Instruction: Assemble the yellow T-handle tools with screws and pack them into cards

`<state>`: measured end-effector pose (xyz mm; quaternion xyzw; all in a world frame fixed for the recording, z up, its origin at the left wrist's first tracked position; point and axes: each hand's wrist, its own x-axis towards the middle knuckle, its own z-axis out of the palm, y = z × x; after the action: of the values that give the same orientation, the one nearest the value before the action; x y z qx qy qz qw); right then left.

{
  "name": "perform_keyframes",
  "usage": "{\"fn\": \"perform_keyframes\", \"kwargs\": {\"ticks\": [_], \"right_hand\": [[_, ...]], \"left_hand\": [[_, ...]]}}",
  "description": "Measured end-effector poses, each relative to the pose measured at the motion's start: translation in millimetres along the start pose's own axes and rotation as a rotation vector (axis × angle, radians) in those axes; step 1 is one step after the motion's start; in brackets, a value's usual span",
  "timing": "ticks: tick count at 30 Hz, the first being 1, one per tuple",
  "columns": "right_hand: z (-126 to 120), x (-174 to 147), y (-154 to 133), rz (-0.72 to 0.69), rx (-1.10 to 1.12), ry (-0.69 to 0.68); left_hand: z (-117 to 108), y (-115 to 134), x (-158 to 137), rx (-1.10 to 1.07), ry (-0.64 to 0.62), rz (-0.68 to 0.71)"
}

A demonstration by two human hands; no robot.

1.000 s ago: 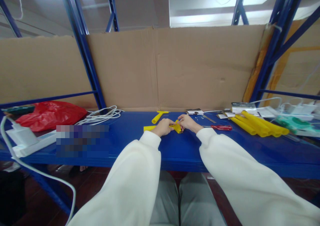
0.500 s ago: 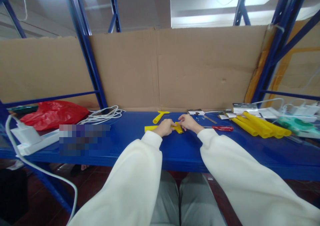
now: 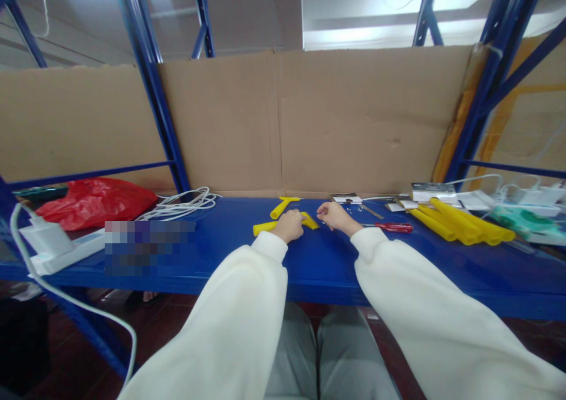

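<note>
My left hand (image 3: 289, 226) is closed around the handle of a yellow T-shaped scraper (image 3: 264, 228), its wide head pointing right. My right hand (image 3: 332, 216) hovers just right of that head, apart from it, with thumb and fingertips pinched together; whatever they hold is too small to make out. Beside the right wrist lies a screwdriver (image 3: 393, 227) with a red handle, its shaft partly hidden by the wrist. A second yellow scraper (image 3: 283, 207) rests behind my left hand. A flat metal strip (image 3: 372, 211) and tiny loose pieces (image 3: 349, 209) lie beyond my right hand.
Several yellow handles (image 3: 460, 223) are piled at the right, near small boxes (image 3: 433, 191) and a green-and-white item (image 3: 528, 223). A red plastic bag (image 3: 97, 202), coiled white cable (image 3: 190, 202) and power strip (image 3: 71, 258) occupy the left. Cardboard (image 3: 309, 123) stands behind.
My right hand has come off the scraper's head, leaving a small gap. The scraper has turned slightly in my left hand, its head now tilted up more and fully in sight.
</note>
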<state>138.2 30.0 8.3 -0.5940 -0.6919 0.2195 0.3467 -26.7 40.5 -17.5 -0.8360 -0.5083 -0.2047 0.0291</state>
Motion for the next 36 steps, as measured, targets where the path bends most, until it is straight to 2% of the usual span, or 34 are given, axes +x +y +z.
{"fn": "perform_keyframes", "kwargs": {"ticks": [6,12,19,24,30,32,36], "right_hand": [[-2.6,-0.8,1.1,-0.003,-0.013,0.01],[-4.1,-1.1,2.4,-0.021,-0.036,0.018],[-4.3,-1.1,3.9,-0.025,-0.033,0.027],[-5.4,4.1,8.0,-0.041,-0.061,0.054],[-35.8,22.0,31.0,-0.111,-0.211,0.232],[-49.1,26.3,42.6,-0.051,-0.284,0.262],[-66.2,29.5,63.1,0.089,-0.412,0.203]], "left_hand": [[-6.5,9.8,-4.1,0.123,-0.036,-0.043],[-7.9,9.7,-2.4,0.064,-0.021,-0.087],[-7.8,10.3,-1.8,0.138,-0.021,-0.135],[-3.3,6.6,0.2,0.093,0.015,-0.155],[-1.9,3.3,1.8,0.038,0.018,-0.161],[-3.6,4.3,1.8,0.029,0.008,-0.169],[-8.3,7.3,0.6,0.024,-0.025,-0.137]]}}
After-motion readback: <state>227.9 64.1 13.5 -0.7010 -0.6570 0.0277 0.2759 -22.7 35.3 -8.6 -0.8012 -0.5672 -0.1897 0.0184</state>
